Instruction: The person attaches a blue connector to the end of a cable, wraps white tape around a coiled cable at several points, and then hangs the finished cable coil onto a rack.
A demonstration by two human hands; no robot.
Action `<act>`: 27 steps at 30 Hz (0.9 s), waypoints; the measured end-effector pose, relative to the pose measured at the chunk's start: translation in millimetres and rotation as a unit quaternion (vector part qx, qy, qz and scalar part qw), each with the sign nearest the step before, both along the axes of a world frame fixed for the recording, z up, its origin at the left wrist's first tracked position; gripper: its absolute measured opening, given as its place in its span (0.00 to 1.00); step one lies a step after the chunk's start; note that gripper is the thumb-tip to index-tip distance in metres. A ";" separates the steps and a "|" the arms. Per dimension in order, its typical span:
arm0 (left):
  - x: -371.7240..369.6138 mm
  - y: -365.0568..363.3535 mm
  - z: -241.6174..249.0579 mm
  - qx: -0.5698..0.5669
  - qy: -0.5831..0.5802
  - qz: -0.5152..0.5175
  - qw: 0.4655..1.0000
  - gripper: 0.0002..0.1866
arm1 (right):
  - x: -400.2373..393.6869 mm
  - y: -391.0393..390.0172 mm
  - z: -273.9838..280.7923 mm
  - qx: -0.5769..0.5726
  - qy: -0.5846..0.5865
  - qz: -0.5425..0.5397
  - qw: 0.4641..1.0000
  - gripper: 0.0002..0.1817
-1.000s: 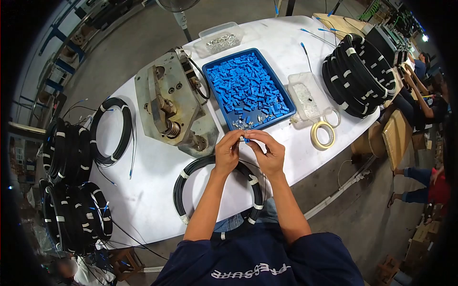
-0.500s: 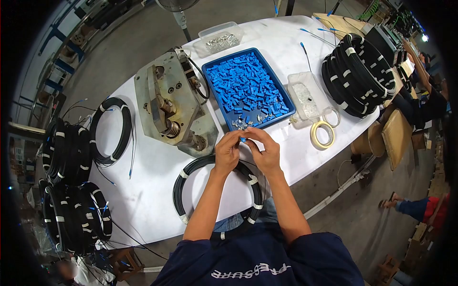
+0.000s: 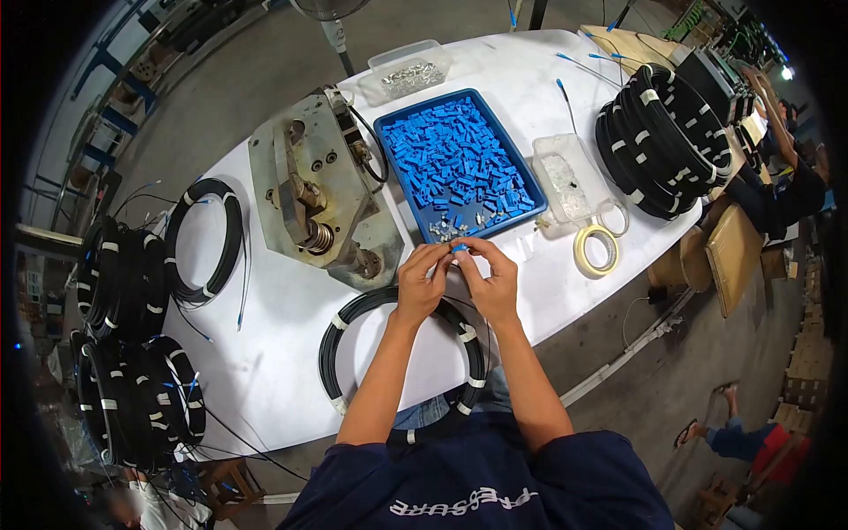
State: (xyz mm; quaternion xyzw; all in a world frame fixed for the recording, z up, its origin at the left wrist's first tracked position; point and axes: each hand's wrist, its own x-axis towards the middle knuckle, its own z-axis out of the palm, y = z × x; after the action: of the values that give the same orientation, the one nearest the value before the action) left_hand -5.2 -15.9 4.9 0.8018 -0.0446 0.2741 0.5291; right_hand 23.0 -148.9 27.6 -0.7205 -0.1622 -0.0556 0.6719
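In the head view, my right hand [image 3: 493, 279] pinches a small blue plastic connector housing [image 3: 458, 249] between thumb and forefinger. My left hand [image 3: 422, 281] meets it there, its fingertips pressed together; what lies between them is hidden. Both hands are just off the near edge of a blue tray [image 3: 407, 201], which holds a heap of blue connector housings [image 3: 455, 159] and some small metal pieces [image 3: 444, 227]. Beneath my forearms lies a coil of black cable [image 3: 330, 358] tied with white tape, partly over my lap.
A metal press [image 3: 322, 190] stands left of the tray. Clear plastic boxes [image 3: 565, 187] and a tape roll [image 3: 596, 251] are to its right. Stacked black cable coils [image 3: 662, 141] sit at far right, more coils [image 3: 124, 283] at left. Other people are at the right edge.
The blue connector housing shows more clearly between my fingers and sits slightly higher and to the right. My hands have barely shifted. A person walking at lower right has moved.
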 end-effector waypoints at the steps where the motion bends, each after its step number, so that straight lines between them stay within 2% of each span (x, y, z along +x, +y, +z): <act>1: -0.3 0.5 1.2 0.000 0.000 0.000 1.000 0.11 | 1.0 0.3 -3.1 0.022 0.027 -0.009 0.999 0.12; 6: -2.0 3.0 -1.6 -0.071 0.058 -0.014 0.996 0.06 | 2.4 2.7 -5.1 0.054 0.043 -0.010 0.998 0.11; 11: -1.0 2.8 -7.7 -0.081 0.061 -0.015 0.995 0.03 | -2.0 12.9 -4.4 0.102 0.059 -0.019 0.993 0.09; 14: -2.4 5.1 -10.1 -0.105 0.075 -0.012 0.991 0.01 | -4.9 18.7 -1.0 0.078 0.038 -0.031 0.996 0.09; 16: -1.2 6.8 -12.4 -0.114 0.085 -0.014 0.990 0.01 | -6.2 21.0 5.8 0.005 0.003 -0.046 0.999 0.09; 22: -1.9 6.5 -13.2 -0.110 0.074 0.006 0.991 0.00 | -10.4 30.2 12.1 -0.033 -0.044 -0.091 0.994 0.08; 27: -2.8 6.2 -12.6 -0.102 0.058 0.026 0.993 0.00 | -13.0 36.8 5.6 -0.019 -0.050 -0.109 0.993 0.07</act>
State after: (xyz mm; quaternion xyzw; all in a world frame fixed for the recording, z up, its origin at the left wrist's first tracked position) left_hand -8.0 -9.7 -7.7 0.7588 0.0352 0.2440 0.6028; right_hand 10.0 -112.1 33.2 -0.7430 -0.1166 -0.1614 0.6390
